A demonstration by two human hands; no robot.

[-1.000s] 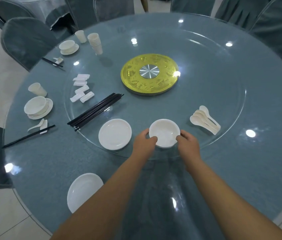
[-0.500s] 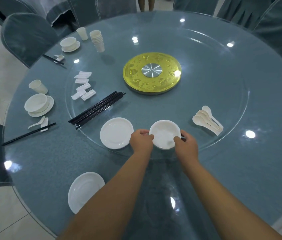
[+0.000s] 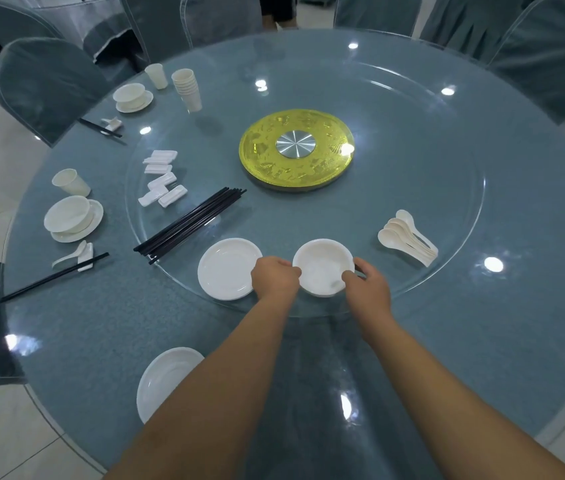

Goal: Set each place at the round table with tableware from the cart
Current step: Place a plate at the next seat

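Your left hand and right hand grip a white bowl between a plate and spoons, near the glass turntable's edge.

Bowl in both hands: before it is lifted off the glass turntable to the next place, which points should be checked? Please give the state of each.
1. Left hand on the bowl rim: ok.
2. Right hand on the opposite rim: ok.
3. Grip firm enough: cannot tell.
4. Bowl empty: ok.
5. Near plate bare, ready for the bowl: ok.
6. Path there clear of the turntable plate and chopsticks: ok.
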